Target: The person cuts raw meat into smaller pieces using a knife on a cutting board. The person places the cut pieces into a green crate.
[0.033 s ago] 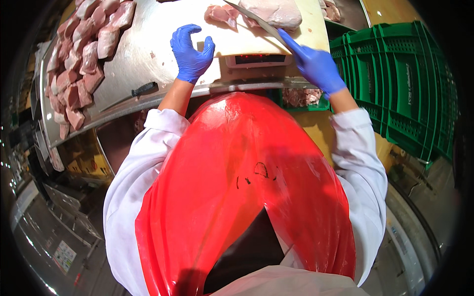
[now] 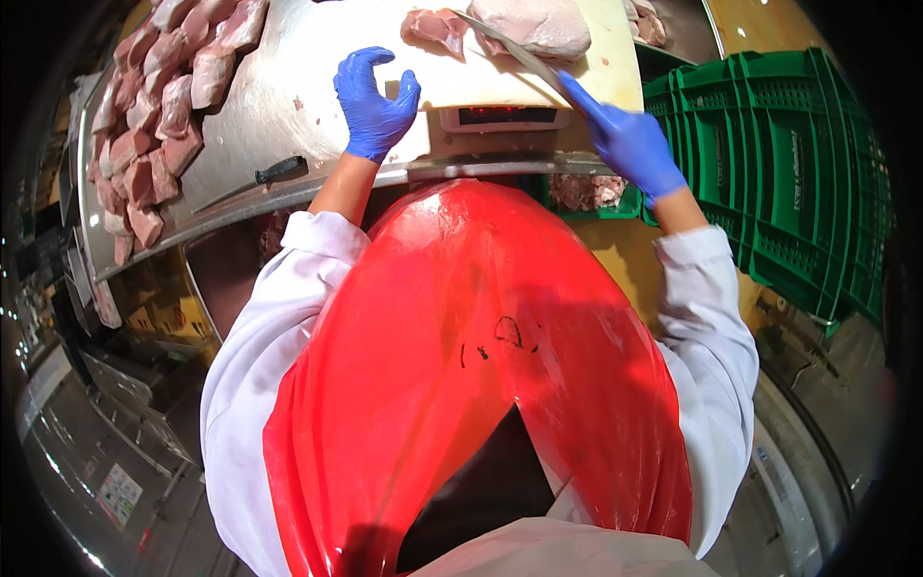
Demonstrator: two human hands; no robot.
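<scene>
My right hand [image 2: 630, 144], in a blue glove, grips a long knife [image 2: 524, 58]. Its blade slants up and left over a white cutting board [image 2: 481, 87]. The blade crosses the near left edge of a large pale slab of raw meat [image 2: 543, 24], and its tip is close to a smaller pink piece of meat [image 2: 435, 32]. At the board's left edge, my gloved left hand [image 2: 373, 106] holds nothing; its fingers curl, with the thumb apart from them. Whether that hand touches the board is hard to see.
Many cut meat pieces [image 2: 159, 120] lie at the left of the steel table [image 2: 264, 106]. A black-handled knife [image 2: 279, 171] rests near its front edge. Under the board's near edge is a red digital display [image 2: 505, 117]. Green crates [image 2: 760, 163] stand right; a green tray holds meat scraps [image 2: 586, 190].
My right hand has drawn a little to the right and toward me, and the knife's tip has shifted right and nearer. My left hand stays almost where it was.
</scene>
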